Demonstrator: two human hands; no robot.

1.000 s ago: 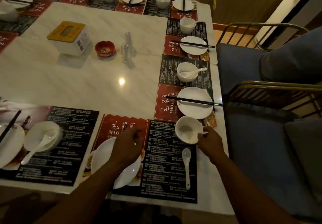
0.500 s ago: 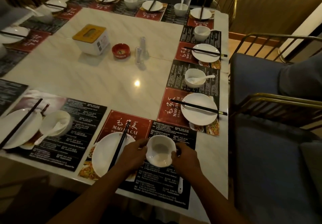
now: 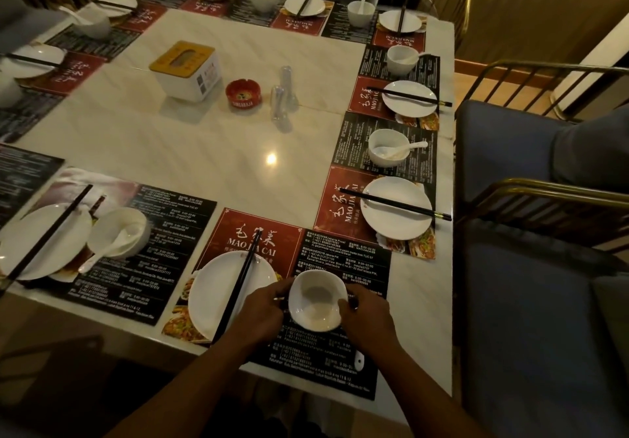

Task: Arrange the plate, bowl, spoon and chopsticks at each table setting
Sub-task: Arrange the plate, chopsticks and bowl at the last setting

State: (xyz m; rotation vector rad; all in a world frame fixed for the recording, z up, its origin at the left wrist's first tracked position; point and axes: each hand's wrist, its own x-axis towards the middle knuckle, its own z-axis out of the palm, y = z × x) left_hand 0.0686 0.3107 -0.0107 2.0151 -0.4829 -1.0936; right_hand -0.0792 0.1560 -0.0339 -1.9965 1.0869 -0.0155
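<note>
- Left grip (image 3: 263, 311) and right grip (image 3: 367, 318) clasp the empty bowl (image 3: 316, 305) from either side, over the near mat (image 3: 343, 257);
- plate (image 3: 218, 288) just left of it carries chopsticks (image 3: 242, 276) laid across;
- spoon (image 3: 359, 360) lies beside the right wrist, outside the bowl

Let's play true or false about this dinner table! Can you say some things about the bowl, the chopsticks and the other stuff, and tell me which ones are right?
1. The left hand and the right hand both hold the white bowl. True.
2. A spoon sits inside that bowl. False: the bowl is empty. The spoon lies on the placemat, by the right wrist.
3. Black chopsticks lie across the plate next to the bowl. True.
4. The ashtray is blue. False: it is red.
</note>
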